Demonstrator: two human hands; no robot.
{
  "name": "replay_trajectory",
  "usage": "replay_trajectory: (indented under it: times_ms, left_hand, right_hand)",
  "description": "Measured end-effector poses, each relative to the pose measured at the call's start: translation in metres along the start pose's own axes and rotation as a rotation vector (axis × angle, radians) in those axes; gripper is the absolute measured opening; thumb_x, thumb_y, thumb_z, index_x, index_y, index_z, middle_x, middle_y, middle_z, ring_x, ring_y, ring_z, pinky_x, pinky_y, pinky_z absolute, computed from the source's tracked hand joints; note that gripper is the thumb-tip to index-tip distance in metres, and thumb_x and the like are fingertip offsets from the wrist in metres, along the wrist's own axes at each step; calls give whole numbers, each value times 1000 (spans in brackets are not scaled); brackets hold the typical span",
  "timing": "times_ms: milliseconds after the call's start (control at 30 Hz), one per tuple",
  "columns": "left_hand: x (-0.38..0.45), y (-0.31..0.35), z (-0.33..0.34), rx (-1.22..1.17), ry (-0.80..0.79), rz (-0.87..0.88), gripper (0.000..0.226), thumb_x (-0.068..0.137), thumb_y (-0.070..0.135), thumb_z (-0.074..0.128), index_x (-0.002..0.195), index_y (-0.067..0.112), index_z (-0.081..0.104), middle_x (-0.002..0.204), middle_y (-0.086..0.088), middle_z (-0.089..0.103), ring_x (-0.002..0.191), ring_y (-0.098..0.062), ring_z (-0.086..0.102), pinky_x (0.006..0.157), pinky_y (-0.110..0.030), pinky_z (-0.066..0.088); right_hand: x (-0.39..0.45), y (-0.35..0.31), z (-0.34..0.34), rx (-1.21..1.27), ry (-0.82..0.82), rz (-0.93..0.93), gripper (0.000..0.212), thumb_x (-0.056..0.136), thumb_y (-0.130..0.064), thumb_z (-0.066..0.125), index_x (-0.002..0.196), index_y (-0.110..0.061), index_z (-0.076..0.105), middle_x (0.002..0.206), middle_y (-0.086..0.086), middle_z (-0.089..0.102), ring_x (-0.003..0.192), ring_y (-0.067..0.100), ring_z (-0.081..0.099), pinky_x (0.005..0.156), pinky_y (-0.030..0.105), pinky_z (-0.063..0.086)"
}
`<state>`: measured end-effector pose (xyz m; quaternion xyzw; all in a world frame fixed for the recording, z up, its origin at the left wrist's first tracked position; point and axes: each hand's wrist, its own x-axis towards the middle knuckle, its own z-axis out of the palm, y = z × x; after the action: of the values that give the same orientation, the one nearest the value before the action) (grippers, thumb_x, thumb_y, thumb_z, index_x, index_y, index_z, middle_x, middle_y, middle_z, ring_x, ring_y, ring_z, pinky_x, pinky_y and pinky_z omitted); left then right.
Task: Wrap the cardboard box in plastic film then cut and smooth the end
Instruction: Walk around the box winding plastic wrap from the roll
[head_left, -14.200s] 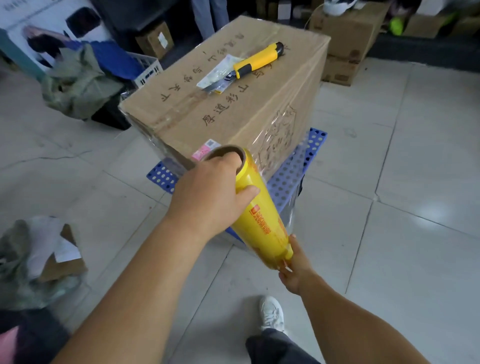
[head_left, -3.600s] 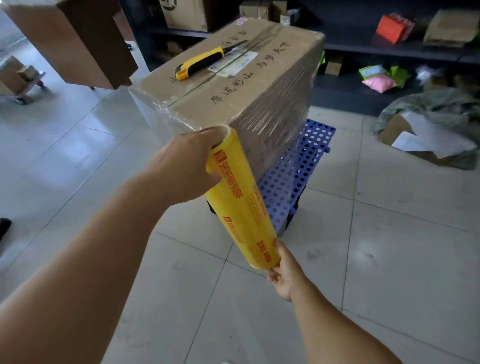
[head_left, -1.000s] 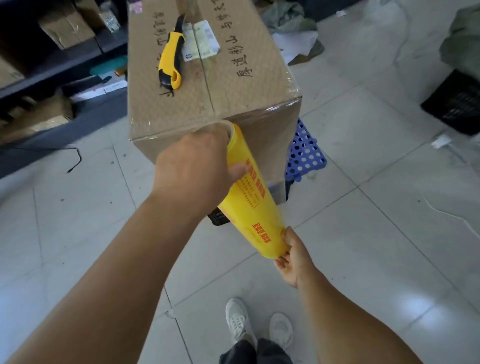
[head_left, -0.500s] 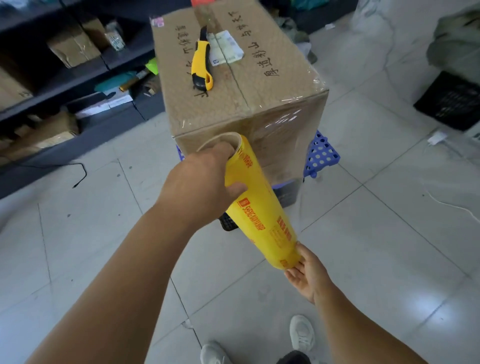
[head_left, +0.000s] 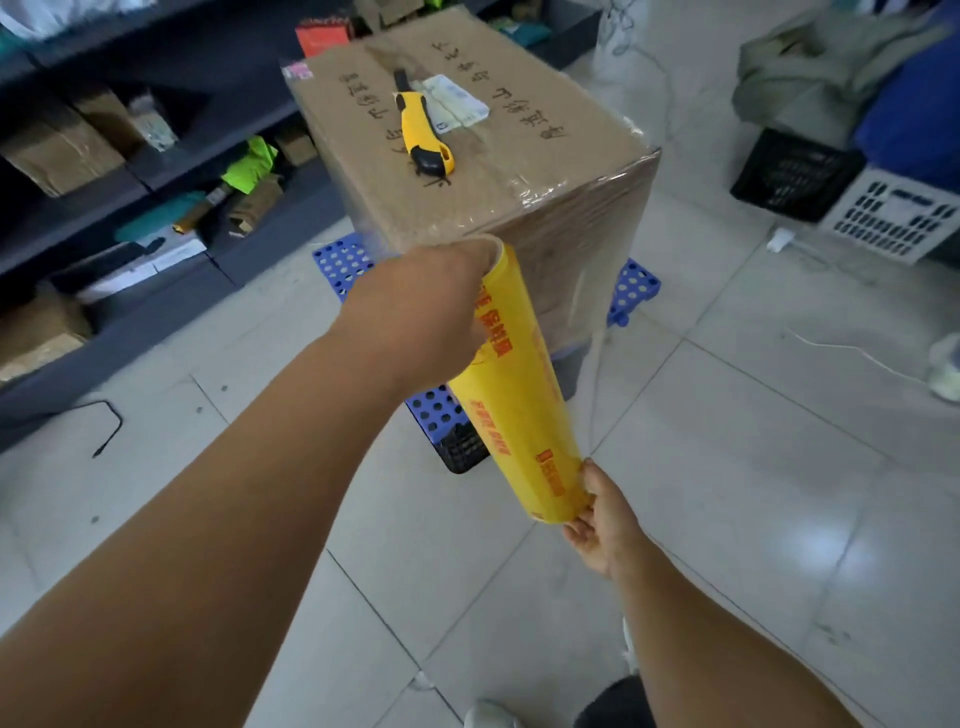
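Observation:
A large cardboard box (head_left: 519, 171) stands on a blue perforated pallet (head_left: 343, 260); its sides are covered with clear plastic film. I hold a yellow roll of film (head_left: 519, 395) tilted in front of the box's near corner. My left hand (head_left: 421, 312) grips the roll's top end, fingers in the core. My right hand (head_left: 602, 519) holds its bottom end. A sheet of film (head_left: 597, 312) stretches from the roll to the box's right side. A yellow utility knife (head_left: 421, 132) lies on the box top beside a white label.
Dark shelves (head_left: 130, 171) with cartons and packets run along the left. A black crate (head_left: 795, 174) and a white crate (head_left: 888, 218) stand at the right, with cloth bundles behind. A white cable (head_left: 852, 353) lies on the tiled floor at right.
I have walked on around the box, so its near corner has shifted and the shelves now lie left. Both hands still hold the roll, with film trailing to the box's right side.

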<state>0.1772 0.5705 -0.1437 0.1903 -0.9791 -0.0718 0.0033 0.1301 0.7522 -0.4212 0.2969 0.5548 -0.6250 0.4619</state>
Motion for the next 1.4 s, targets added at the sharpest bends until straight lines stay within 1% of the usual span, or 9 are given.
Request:
replay_trajectory:
  times_ms: [133, 233, 333, 500, 633, 800, 933, 1100, 1400]
  left_hand:
    - [-11, -13, -2, 58, 43, 4, 38, 84, 49, 59, 107, 21, 49, 89, -1, 58, 86, -28, 57, 63, -33, 42]
    - [-18, -25, 3, 42, 42, 8, 35, 83, 54, 56, 89, 22, 45, 67, 3, 44, 73, -25, 53, 58, -31, 37]
    - [-21, -43, 4, 10, 26, 25, 42, 81, 51, 60, 109, 21, 52, 90, 4, 61, 85, -23, 57, 65, -33, 46]
    - [-14, -83, -3, 23, -28, 93, 55, 81, 28, 63, 131, 24, 42, 129, 6, 53, 106, -21, 54, 75, -32, 46]
    - [-3, -114, -8, -4, -31, 120, 44, 82, 27, 65, 124, 21, 50, 114, 1, 60, 84, -17, 51, 69, -33, 47]
    - [16, -151, -13, -33, -33, 134, 30, 77, 40, 68, 96, 19, 57, 103, 0, 65, 84, -22, 58, 72, -42, 53]
    - [24, -170, -19, -85, -73, 154, 25, 75, 43, 69, 84, 32, 49, 92, 1, 61, 77, -19, 55, 65, -34, 47]
    - [29, -193, -21, -78, -123, 212, 44, 79, 29, 69, 120, 23, 56, 108, 0, 65, 79, -11, 46, 65, -28, 39]
    - [47, -209, -29, 42, -176, 355, 33, 90, 37, 53, 117, 20, 45, 84, 3, 46, 73, -19, 43, 60, -32, 36]
  right_hand:
    - [-3, 18, 18, -9, -1, 1, 63, 86, -64, 51, 137, -26, 45, 131, 8, 56, 107, 24, 57, 94, 36, 44]
    - [-8, 35, 34, 6, 1, 6, 54, 89, -58, 51, 131, -23, 50, 125, 10, 59, 89, 21, 60, 68, 29, 48]
    - [-9, 47, 53, -4, -7, 12, 49, 91, -57, 49, 128, -25, 51, 123, 10, 59, 81, 18, 58, 60, 25, 45]
    - [-3, 51, 94, 12, -1, 27, 52, 91, -58, 48, 131, -25, 49, 119, 10, 55, 84, 18, 56, 73, 27, 46]
    - [5, 53, 132, 37, 6, 49, 59, 89, -60, 51, 135, -24, 45, 119, 8, 54, 99, 21, 55, 84, 31, 43]
    - [14, 56, 170, 120, 19, 38, 54, 87, -59, 55, 127, -21, 51, 111, 8, 62, 95, 19, 61, 82, 30, 49]
    - [15, 60, 182, 183, 84, 42, 54, 87, -57, 55, 127, -22, 50, 113, 8, 61, 97, 21, 61, 84, 30, 50]
    - [11, 68, 196, 266, 127, 40, 60, 90, -55, 52, 138, -19, 43, 130, 13, 55, 108, 25, 57, 100, 35, 45]
    - [0, 78, 220, 344, 239, 27, 63, 90, -55, 53, 140, -19, 42, 133, 12, 55, 103, 26, 58, 85, 36, 49]
